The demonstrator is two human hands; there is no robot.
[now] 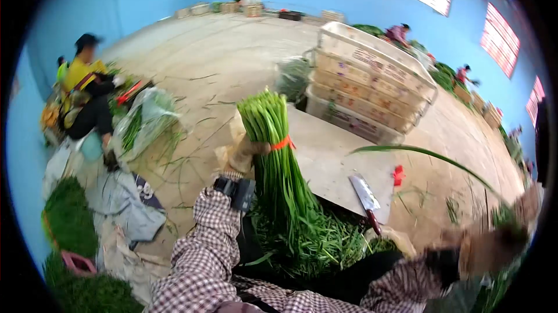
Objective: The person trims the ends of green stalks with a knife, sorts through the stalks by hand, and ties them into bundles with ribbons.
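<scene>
My left hand (247,156), in a tan glove, is wrapped round an upright bunch of green stalks (270,167) that looks like garlic chives. An orange-red band (282,143) circles the bunch beside my fingers. Its pale cut ends point up and its leaves hang down into loose greens (325,243) by my legs. At the lower right, my gloved right hand (494,246) is smeared by motion. One long leaf (430,156) arcs towards that hand; whether it is held is unclear. A knife (366,197) with a dark red handle lies on a pale board (331,144).
Stacked white crates (372,80) stand beyond the board. A red scrap (398,176) lies at the board's right edge. To the left a person in yellow (84,74) sits by a clear plastic bag (148,121) of greens. More people and piles of greens line the right wall.
</scene>
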